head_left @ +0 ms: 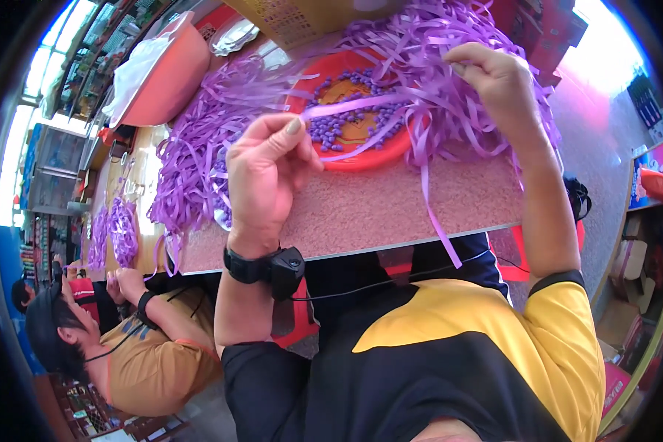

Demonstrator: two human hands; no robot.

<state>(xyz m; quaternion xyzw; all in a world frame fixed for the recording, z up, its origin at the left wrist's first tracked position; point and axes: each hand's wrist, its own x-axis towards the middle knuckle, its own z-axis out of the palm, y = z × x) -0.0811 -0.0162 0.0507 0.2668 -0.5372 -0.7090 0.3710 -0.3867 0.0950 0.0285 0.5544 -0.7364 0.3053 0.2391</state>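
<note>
My left hand (265, 177) pinches a purple ribbon (357, 107) between thumb and forefinger. The strip stretches right from my fingertips, and a second length curves below it. My right hand (497, 88) is raised over a heap of purple ribbons (449, 136) with its thumb and forefinger closed; against the same-coloured strands I cannot make out what is between them. Behind and between the hands is a round red tray (365, 158) with many small purple beads (331, 132) on it. Another ribbon pile (199, 155) lies left of my left hand.
A pink speckled tabletop (346, 214) ends close to my body. A large pink basin (173, 74) stands back left, a yellow box (287, 22) at the back. On the left a co-worker (155, 346) sits near bundles of purple ribbon (121, 232). A black cable (376, 292) runs from my left wrist.
</note>
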